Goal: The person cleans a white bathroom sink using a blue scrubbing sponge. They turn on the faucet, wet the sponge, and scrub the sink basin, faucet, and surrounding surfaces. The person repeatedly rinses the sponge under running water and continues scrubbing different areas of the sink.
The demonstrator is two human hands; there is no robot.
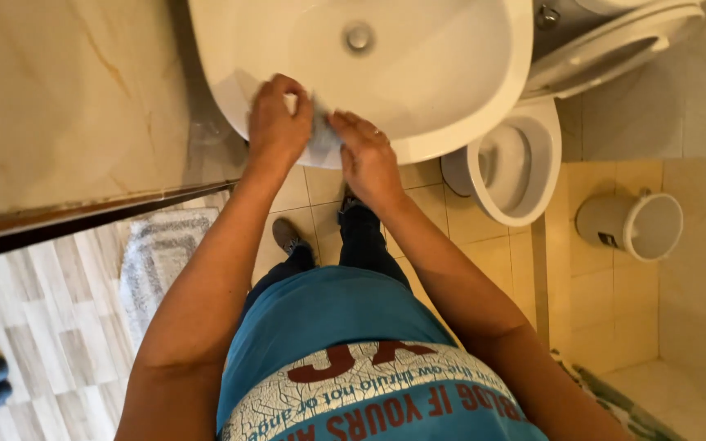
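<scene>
A white wash basin (451, 73) with a metal drain (359, 37) fills the top of the head view. At its near rim, my left hand (278, 122) and my right hand (367, 159) both grip a small pale blue cloth (321, 133) between them. The cloth is bunched, mostly hidden by my fingers, and rests against the basin's front edge. Both arms reach forward over my blue printed shirt.
A white toilet (516, 167) with its lid raised stands right of the basin. A white bucket (635, 224) sits on the yellow tiled floor at right. A marbled wall (59, 98) and a dark door edge lie left; a grey bath mat (161, 253) is on the floor.
</scene>
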